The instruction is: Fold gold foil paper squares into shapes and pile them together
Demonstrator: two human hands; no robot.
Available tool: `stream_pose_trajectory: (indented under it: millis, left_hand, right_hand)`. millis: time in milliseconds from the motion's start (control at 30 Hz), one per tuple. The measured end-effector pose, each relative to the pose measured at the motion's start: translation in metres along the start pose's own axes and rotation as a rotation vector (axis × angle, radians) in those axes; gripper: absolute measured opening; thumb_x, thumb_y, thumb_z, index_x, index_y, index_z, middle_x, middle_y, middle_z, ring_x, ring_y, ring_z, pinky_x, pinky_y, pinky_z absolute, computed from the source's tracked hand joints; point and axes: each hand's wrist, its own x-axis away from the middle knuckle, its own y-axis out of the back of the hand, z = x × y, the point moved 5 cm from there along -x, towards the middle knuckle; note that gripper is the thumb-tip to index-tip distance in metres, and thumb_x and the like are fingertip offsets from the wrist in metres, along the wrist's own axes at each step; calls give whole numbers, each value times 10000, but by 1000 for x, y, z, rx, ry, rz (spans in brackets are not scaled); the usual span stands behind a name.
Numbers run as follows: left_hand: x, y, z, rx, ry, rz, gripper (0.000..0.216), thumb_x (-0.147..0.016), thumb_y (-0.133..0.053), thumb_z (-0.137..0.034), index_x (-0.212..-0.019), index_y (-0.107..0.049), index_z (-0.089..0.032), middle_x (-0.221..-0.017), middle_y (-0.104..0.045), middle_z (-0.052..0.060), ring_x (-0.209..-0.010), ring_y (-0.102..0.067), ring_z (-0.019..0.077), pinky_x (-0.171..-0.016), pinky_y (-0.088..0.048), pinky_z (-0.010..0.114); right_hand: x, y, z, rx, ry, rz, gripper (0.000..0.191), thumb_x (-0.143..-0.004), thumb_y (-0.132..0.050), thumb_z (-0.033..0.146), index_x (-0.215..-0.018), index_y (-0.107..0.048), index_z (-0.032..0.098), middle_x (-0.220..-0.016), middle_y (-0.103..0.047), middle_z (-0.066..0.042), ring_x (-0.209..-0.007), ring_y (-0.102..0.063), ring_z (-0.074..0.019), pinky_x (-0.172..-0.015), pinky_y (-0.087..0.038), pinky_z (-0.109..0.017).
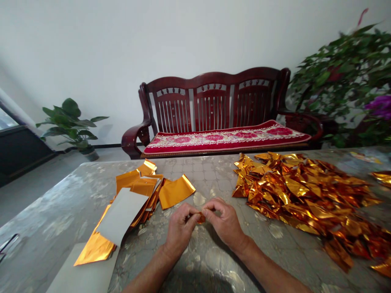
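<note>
Foil piece (200, 219) held up close over a patterned surface (146, 248)

From my end of the head camera, I have the orange-gold scrap right in the middle, just in front of me, between my two hands. My left hand (181, 226) has its fingers closed, thumb against index finger, on the left end of it. My right hand (224, 221) pinches the opposite end the same way, so the fingertips nearly meet and cover most of it; I cannot tell how it is folded.

To the left of my hands I see a loose stack of gold sheets (143, 187), fanned unevenly, with one single gold sheet (176, 192) sticking out toward the middle. A pale grey sheet (124, 215) lies slanted on top, and a larger grey sheet (82, 272) sits partly under the near end of the stack. At the far left edge is a thin dark object (10, 244), cut off by my view.

On my right, a wide heap of folded foil shapes (299, 187) spreads toward the edge, pointed and shiny, well apart from the stack. Beyond the surface stands a dark red wooden bench (210, 77) with a floral mat (226, 137) along its seat, between a potted plant (71, 118) and a leafier plant (332, 73).
</note>
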Motion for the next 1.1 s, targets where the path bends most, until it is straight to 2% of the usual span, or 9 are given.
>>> stream_pose_trajectory:
  millis: [100,200,300,467,567,667,800,933,1100]
  left_hand:
    - [0,-1,-1,-2,41,-19,234,-883,-573,-337,-711,-650,-199,-707,-639,-1,-697,-578,143,-676,-440,249]
    - [0,3,3,42,117,-174,240,-885,-555,-370,-749,-639,-190,-714,-643,1,-686,-602,148,-669,-465,252]
    - [0,5,6,77,143,-298,221,-871,-566,-375,-778,-631,-185,-712,-633,-4,-673,-610,146,-653,-480,246]
    - [0,5,5,37,80,-333,160,-874,-592,-330,-814,-631,-186,-707,-606,-17,-607,-556,119,-595,-463,225]
    - [3,2,0,-63,-22,-295,112,-889,-571,-270,-916,-647,-192,-794,-634,7,-691,-584,137,-656,-492,248]
    - [7,-5,-6,-152,-113,-215,223,-917,-513,-224,-1110,-625,-207,-988,-666,58,-889,-628,176,-800,-529,304]
    - [13,-13,-8,-216,-165,-157,340,-945,-488,-226,-1278,-555,-209,-1140,-634,99,-1036,-624,194,-891,-534,329]
    - [14,-14,-6,-152,-173,-123,384,-950,-480,-194,-1327,-548,-226,-1152,-635,90,-1072,-618,187,-943,-519,338]
    - [6,-10,3,36,-81,-114,356,-937,-465,-176,-1248,-630,-231,-1137,-672,73,-1059,-623,186,-947,-494,339]
  right_hand:
    - [-1,0,-7,-55,-79,17,193,-875,-578,314,-768,-692,200,-752,-694,-19,-748,-632,-181,-714,-488,-282]
    - [1,2,-8,-23,-74,-66,235,-934,-511,354,-947,-692,205,-909,-709,-44,-881,-643,-198,-800,-493,-300]
    - [6,-3,-2,46,-18,-88,197,-935,-522,338,-941,-675,215,-900,-682,-46,-866,-630,-190,-778,-488,-286]
    - [11,-21,2,-12,-23,-22,242,-909,-563,319,-1096,-671,211,-1056,-677,-73,-935,-640,-193,-784,-519,-285]
    - [11,-28,-3,-106,-85,-12,265,-904,-574,346,-1101,-678,202,-1078,-689,-78,-982,-650,-207,-855,-527,-312]
    - [11,-29,-9,-200,-150,-4,296,-904,-580,379,-1115,-687,201,-1085,-705,-75,-1027,-653,-222,-928,-510,-342]
    - [13,-29,-13,-297,-216,6,366,-897,-593,430,-1164,-687,198,-1101,-712,-72,-1048,-649,-233,-929,-507,-344]
    - [14,-31,-17,-353,-282,59,399,-922,-534,502,-1057,-718,176,-953,-729,-64,-876,-662,-221,-805,-521,-327]
    - [12,-31,-20,-462,-335,60,395,-897,-568,526,-1010,-709,174,-944,-716,-62,-901,-644,-223,-842,-490,-323]
